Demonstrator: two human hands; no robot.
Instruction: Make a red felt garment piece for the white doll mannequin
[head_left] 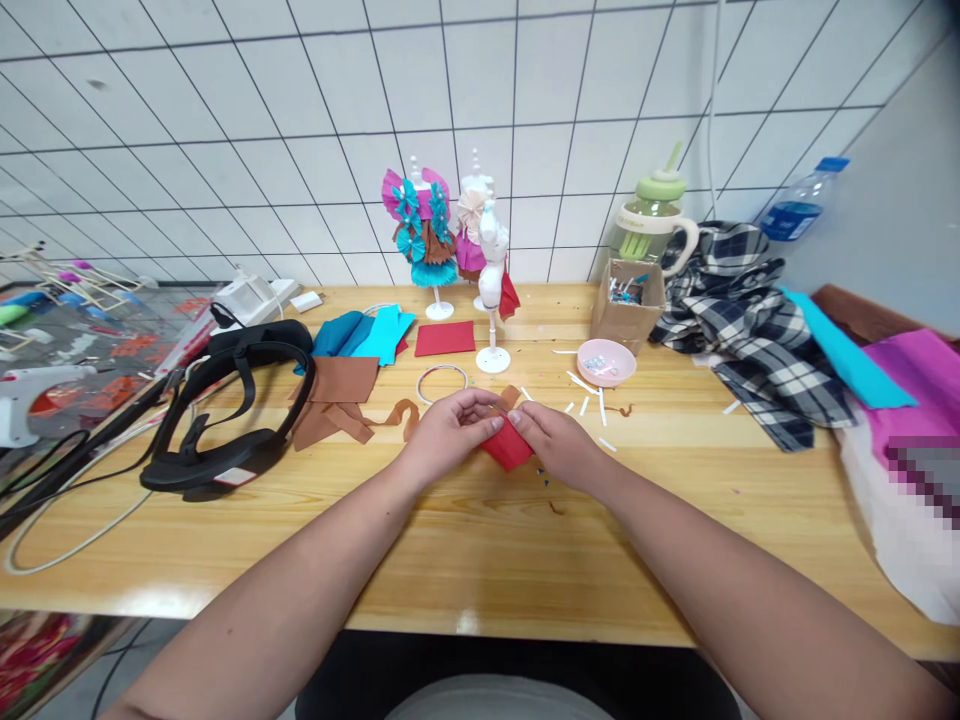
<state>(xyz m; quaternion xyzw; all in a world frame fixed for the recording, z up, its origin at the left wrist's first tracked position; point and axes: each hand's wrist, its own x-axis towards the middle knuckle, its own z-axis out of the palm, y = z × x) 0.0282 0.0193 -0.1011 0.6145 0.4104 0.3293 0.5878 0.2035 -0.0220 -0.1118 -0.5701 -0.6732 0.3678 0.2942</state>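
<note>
Both forearms come in from the near edge of the bench [465, 560] and meet at its middle. Left hand [450, 432] and right hand [559, 443] pinch together one small red fabric piece [508, 445], fingertips close, with the piece held just above the wood. It seems to me the step in hand is folding or pleating this piece; the next move probably needs a firm pinch so that the fold does not open. Behind the hands lie brown fabric scraps [337, 400], a white ring [442, 383] and a pink dish [606, 362]. Near the far edge stand small dress mannequins [450, 235]. A black headset [225, 420] rests toward the left edge, and checked cloth [750, 320] toward the right.
</note>
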